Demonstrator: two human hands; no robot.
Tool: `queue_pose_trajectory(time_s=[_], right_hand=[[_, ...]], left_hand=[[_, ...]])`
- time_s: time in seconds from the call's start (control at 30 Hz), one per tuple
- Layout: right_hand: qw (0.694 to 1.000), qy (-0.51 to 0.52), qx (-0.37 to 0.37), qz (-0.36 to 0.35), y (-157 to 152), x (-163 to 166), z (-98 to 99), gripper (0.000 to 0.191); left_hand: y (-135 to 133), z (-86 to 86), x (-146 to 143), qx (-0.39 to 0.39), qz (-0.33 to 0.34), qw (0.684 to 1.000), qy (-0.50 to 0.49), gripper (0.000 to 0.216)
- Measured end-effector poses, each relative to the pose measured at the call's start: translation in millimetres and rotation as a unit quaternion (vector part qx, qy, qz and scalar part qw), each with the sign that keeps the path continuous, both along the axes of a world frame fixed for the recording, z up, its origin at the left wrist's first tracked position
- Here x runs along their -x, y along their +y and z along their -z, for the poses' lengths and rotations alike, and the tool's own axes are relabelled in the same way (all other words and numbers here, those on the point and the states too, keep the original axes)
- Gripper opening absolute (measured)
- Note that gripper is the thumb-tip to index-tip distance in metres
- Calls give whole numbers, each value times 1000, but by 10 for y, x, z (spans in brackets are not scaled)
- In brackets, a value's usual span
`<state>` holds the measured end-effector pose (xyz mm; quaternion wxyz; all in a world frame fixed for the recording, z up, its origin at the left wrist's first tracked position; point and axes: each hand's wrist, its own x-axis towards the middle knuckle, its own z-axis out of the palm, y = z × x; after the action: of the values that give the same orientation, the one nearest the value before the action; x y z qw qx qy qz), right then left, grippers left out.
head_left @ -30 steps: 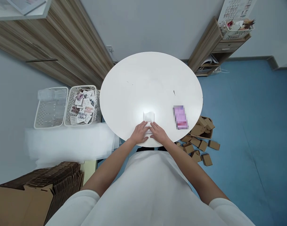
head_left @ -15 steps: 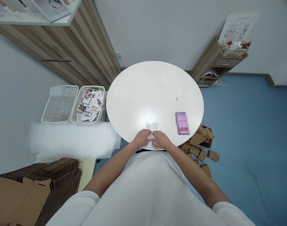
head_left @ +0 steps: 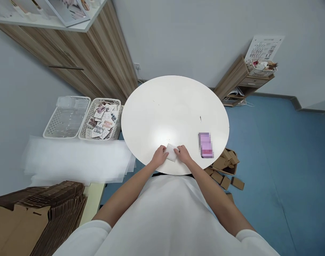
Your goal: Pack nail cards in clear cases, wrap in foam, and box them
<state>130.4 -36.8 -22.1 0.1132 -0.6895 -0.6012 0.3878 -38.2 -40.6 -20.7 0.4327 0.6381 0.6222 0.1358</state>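
Note:
A small, squarish white packet (head_left: 171,153), which looks like folded foam wrap, is held near the front edge of the round white table (head_left: 175,106). My left hand (head_left: 160,155) grips its left side, fingers closed on the edge. On the opposite side, my right hand (head_left: 182,154) pinches the packet's upper right part. Whatever lies inside the wrap is hidden. Right of my hands, a pixelated purple phone-shaped item (head_left: 205,145) lies on the tabletop.
At left stand a white basket (head_left: 81,132) of clear packs and another basket (head_left: 117,132) of printed cards. Below them lie white foam sheets (head_left: 77,160) and stacked flat cardboard (head_left: 63,213). Small brown boxes (head_left: 222,163) sit at the lower right, some on the floor.
The white wrap was longer, with a flap stretching away from my hands; now it is a compact square packet. My hands have moved slightly apart to its two sides. The view has shifted slightly.

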Motion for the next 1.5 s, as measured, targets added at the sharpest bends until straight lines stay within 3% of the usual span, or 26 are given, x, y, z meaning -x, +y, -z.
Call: queue_pose_trajectory(time_s=[0.17, 0.33, 0.4, 0.53, 0.7, 0.87, 1.33, 1.5], right_hand=[[998, -24, -11, 57, -55, 132, 75, 35], [989, 48, -49, 134, -268, 87, 59, 46], [980, 91, -26, 173, -397, -2, 59, 48], [958, 180, 92, 203, -601, -123, 64, 46], [947, 225, 120, 195, -530, -37, 37, 48], [951, 240, 137, 139, -302, -6, -20, 53], [941, 284, 169, 79, -20, -153, -94, 50], [948, 277, 142, 65, 142, -58, -111, 49]], left_hand=[[-114, 76, -39, -34, -30, 992, 118, 30], [-149, 52, 20, 21, -88, 995, 43, 41], [-139, 18, 69, 50, -108, 993, 26, 41], [-84, -39, 157, 103, -107, 988, 36, 37], [-38, -18, 77, 95, -103, 990, 30, 33], [-50, 9, -26, 78, -106, 991, 32, 30], [-61, -10, -152, 104, -237, 966, -19, 24], [-5, -32, -111, 86, -275, 957, -31, 27]])
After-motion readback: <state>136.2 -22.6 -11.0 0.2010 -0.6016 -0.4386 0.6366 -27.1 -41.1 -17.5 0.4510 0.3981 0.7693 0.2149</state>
